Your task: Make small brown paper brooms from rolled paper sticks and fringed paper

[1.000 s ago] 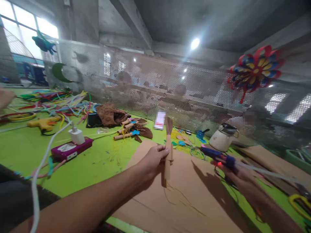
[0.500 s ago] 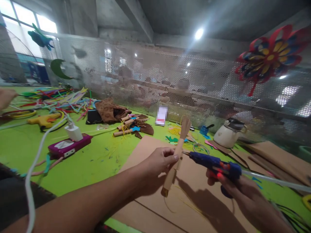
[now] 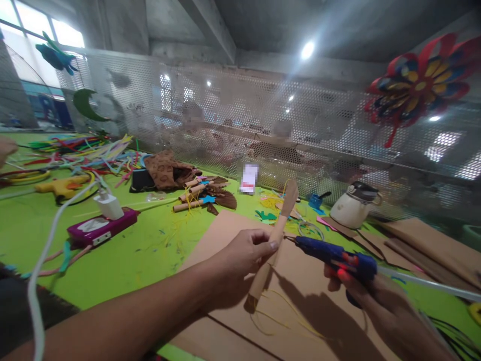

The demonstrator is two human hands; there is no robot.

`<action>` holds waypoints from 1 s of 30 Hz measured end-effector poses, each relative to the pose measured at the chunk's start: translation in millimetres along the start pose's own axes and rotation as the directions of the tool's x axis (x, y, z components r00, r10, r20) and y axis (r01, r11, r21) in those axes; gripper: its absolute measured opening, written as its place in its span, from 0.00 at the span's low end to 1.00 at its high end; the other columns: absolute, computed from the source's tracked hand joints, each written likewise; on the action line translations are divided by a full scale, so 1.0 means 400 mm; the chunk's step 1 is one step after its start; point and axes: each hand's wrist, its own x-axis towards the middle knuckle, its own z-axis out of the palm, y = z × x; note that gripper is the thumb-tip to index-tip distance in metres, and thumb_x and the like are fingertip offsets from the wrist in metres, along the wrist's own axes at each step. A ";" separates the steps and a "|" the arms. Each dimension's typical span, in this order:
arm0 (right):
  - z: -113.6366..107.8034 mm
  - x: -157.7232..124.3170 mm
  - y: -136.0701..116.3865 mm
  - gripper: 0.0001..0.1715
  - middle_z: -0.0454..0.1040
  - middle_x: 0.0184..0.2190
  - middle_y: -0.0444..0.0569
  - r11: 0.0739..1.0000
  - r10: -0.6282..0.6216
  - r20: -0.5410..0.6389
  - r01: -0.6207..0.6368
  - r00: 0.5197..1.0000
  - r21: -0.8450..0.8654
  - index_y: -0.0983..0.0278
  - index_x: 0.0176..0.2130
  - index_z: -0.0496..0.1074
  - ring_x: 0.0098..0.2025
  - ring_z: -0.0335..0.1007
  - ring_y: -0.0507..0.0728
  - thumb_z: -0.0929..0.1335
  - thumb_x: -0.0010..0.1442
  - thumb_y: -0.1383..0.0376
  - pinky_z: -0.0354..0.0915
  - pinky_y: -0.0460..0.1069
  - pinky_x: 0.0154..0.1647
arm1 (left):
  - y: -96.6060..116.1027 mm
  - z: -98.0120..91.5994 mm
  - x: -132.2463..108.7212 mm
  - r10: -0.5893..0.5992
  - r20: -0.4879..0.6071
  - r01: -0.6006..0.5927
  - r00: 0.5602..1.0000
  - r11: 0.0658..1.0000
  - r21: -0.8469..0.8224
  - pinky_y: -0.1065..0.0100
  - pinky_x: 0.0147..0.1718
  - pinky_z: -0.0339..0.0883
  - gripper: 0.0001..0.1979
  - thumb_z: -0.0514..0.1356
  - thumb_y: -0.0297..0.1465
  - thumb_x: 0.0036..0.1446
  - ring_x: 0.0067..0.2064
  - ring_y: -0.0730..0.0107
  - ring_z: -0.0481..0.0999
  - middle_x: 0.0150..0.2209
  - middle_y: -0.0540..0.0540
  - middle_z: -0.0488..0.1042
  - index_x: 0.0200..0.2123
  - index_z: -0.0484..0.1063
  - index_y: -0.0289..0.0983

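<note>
My left hand [image 3: 242,255] is closed around a rolled brown paper stick [image 3: 276,240], pinching it near its middle. The stick tilts up to the right and ends in a flat brown tip. My right hand [image 3: 370,296] grips a blue glue gun [image 3: 330,254] with a red light on its body. The gun's nozzle points left and almost touches the stick just below my left fingers. Both hands hover over a sheet of brown cardboard [image 3: 225,230] on the green table [image 3: 143,250]. Thin yellow strands lie on the cardboard under the stick.
A purple power strip with a white plug [image 3: 101,223] and a white cable lie at left. Behind it are a yellow glue gun [image 3: 60,186], coloured strips, brown fabric [image 3: 169,170] and more paper rolls [image 3: 199,195]. A white kettle [image 3: 353,205] stands at right before a perforated screen.
My right hand has brought the blue glue gun leftward until its nozzle nears the stick. My left hand has tilted the stick from upright to leaning right.
</note>
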 end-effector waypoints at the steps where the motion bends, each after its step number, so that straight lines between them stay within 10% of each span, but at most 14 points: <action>1: -0.001 0.000 0.002 0.24 0.77 0.31 0.50 1.000 -0.004 0.015 0.004 1.000 -0.003 0.62 0.32 0.76 0.35 0.74 0.58 0.62 0.60 0.48 0.70 0.48 0.36 | -0.001 0.000 0.001 0.007 -0.003 -0.007 1.000 1.000 0.001 0.66 0.29 0.60 0.11 0.64 0.36 0.52 0.27 0.73 0.67 0.30 0.47 0.69 0.34 0.70 0.35; 30: -0.008 -0.001 0.041 0.24 0.79 0.31 0.53 0.999 -0.033 0.138 0.036 0.990 -0.020 0.63 0.36 0.77 0.33 0.75 0.60 0.61 0.61 0.49 0.72 0.50 0.34 | 0.012 -0.001 0.000 0.016 0.024 -0.014 1.000 0.997 -0.082 0.66 0.29 0.65 0.10 0.66 0.34 0.48 0.29 0.67 0.72 0.28 0.43 0.72 0.31 0.71 0.33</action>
